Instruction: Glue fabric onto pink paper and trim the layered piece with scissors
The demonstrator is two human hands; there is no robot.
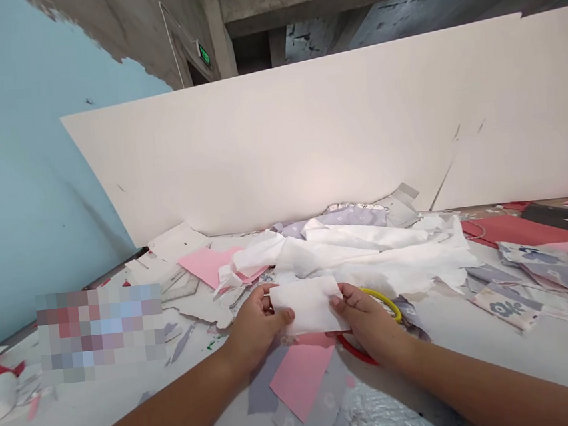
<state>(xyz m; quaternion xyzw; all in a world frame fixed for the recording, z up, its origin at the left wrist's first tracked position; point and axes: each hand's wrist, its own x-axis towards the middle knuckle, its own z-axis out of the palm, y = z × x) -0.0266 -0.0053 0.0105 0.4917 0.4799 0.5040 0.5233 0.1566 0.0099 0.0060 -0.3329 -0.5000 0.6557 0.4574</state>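
Both hands hold a small rectangular white piece of cloth or soft paper [307,306] stretched between them above the table. My left hand [255,326] pinches its left end, the thumb lying on the near face. At the right end, my right hand [374,318] grips it in the same way. A pair of scissors with one yellow and one red handle loop [396,309] shows around my right hand; its blades are hidden, and I cannot tell whether the hand holds it too. Below the white piece lies a pink paper piece [304,377].
Crumpled white sheet material [369,262] is heaped behind my hands. Pink paper [203,266] and torn card lie to the left; patterned scraps [509,306] and a red sheet [531,229] lie to the right. A large white board [307,144] stands along the table's back. A patch at left is blurred.
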